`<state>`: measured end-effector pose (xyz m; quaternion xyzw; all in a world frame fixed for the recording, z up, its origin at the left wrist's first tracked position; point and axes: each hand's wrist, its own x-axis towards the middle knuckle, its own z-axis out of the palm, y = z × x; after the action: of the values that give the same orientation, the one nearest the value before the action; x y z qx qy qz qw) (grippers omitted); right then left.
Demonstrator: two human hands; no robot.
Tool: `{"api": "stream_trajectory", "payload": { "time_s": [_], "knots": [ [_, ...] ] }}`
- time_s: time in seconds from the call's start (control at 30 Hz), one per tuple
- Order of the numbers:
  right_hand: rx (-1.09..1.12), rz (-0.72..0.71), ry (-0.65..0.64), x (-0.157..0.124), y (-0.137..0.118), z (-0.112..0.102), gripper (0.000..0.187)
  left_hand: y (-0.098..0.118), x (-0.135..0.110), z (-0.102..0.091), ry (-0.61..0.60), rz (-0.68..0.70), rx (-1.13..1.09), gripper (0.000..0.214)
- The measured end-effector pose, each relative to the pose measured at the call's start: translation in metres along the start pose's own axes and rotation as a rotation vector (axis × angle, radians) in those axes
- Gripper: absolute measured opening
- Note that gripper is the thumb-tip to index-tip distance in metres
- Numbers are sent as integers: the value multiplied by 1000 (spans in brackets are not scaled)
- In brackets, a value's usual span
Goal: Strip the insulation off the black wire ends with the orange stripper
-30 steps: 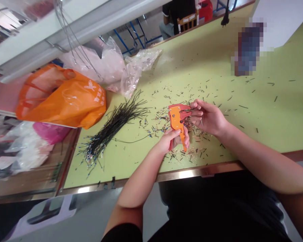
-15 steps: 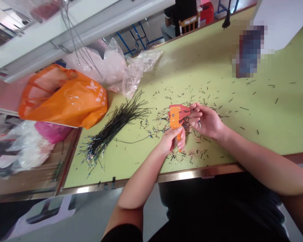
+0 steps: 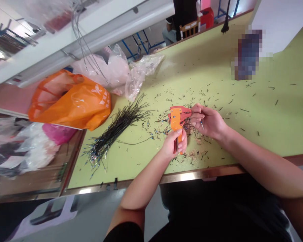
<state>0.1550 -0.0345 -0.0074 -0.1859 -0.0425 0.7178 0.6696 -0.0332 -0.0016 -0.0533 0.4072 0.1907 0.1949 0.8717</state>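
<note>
My left hand (image 3: pixel 175 144) is wrapped round the handle of an orange and red wire stripper (image 3: pixel 176 118), held over the table with its jaws toward my right hand. My right hand (image 3: pixel 209 120) pinches a thin dark wire at the jaws; most of the wire is hidden by the fingers, and a small blue-and-silver end (image 3: pixel 202 125) shows below them. Left of the tool lies a thick bundle of black wires (image 3: pixel 118 127), many with blue tips at the near end. One single wire (image 3: pixel 133 144) curves away from the bundle across the table.
Short wire offcuts (image 3: pixel 192 155) and copper bits litter the green table (image 3: pixel 267 127). An orange bag (image 3: pixel 86 104) and clear plastic bags (image 3: pixel 136 75) sit at the left back. A dark pixelated item (image 3: pixel 249 55) stands by a white box (image 3: pixel 282 23). Beyond the table a person (image 3: pixel 184 15) sits.
The view has shifted slightly, so the scene sits a little further right and lower. Both hands keep their holds, and the stripper's handles look somewhat closer together.
</note>
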Motion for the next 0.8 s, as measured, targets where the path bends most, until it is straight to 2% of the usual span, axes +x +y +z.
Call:
{"api": "stream_trajectory", "payload": {
  "time_s": [0.2,0.47,0.5,0.57,0.67,0.7,0.73,0.8],
  "knots": [
    [-95,-53,-18,-10,-13,8,33,13,-9,1,-112,-68,-97,51],
    [-188,-72,-72,-22,-16,13,40,8,-10,9,-155,-111,-72,49],
    [-200,-84,-57,-24,-22,14,42,13,-12,7,-134,-78,-72,48],
    [-234,-162,0,-30,-41,15,45,30,-15,-3,-1,81,-91,43],
    [-260,-398,87,-34,-74,14,46,64,-18,-22,392,471,-171,37],
    [-217,-458,81,-34,-80,14,50,71,-17,-27,452,531,-183,36],
    [-178,-467,80,-32,-82,13,51,74,-16,-30,449,515,-180,35],
    [-193,-369,69,-27,-73,11,47,66,-12,-28,332,329,-130,37]
  ]
}}
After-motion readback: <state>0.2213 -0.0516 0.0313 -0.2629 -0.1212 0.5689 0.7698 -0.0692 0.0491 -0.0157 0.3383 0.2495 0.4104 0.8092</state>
